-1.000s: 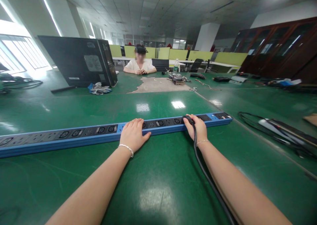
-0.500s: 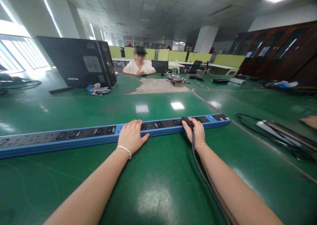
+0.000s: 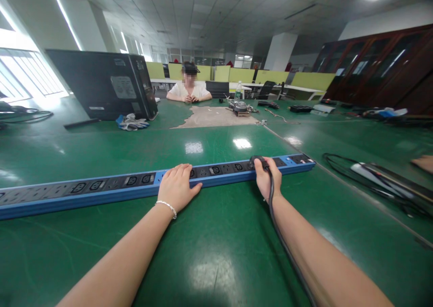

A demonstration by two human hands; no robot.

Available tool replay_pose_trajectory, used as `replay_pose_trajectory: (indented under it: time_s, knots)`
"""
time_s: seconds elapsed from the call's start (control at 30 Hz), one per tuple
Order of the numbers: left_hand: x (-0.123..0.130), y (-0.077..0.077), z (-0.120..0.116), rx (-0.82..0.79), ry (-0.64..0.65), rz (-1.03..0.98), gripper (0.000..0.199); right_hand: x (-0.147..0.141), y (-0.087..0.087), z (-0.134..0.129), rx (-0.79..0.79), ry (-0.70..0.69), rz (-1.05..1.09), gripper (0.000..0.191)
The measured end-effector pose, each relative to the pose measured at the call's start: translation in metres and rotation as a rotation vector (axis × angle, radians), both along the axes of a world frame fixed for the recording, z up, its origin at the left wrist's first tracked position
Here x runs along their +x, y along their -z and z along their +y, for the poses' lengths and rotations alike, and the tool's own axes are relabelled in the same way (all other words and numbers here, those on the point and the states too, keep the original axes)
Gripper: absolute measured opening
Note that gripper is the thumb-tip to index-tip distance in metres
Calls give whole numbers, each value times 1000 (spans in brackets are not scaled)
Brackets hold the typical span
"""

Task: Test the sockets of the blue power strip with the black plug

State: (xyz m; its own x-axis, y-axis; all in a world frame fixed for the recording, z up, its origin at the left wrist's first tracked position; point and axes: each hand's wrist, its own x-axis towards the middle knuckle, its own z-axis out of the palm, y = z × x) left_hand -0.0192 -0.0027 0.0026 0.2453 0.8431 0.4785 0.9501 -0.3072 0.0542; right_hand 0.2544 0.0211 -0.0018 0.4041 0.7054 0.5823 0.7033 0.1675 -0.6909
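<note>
Head view: right hand (image 3: 269, 176) pinches a black plastic plug (image 3: 257, 161), probably light and stiff so grip its body, at the long blue socket strip (image 3: 101, 197) the left hand (image 3: 176, 189) lies loosely over, on the green table (image 3: 216, 235).

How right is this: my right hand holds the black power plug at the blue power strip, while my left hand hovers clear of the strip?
One slip: the head view shows your left hand resting on the blue power strip. Your right hand does hold the black power plug there.
</note>
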Motion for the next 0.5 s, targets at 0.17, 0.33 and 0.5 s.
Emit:
replay_pose_trajectory:
  time_s: [0.17, 0.33, 0.5]
  knots:
    - [-1, 0, 0, 8, 2, 6, 52, 30, -8, 5, 118, 116, 133, 47]
    - [-1, 1, 0, 3, 5, 16, 52, 98, 9, 16, 136, 241, 204, 57]
    - [-1, 1, 0, 0, 16, 10, 53, 120, 24, 24, 123, 223, 186, 57]
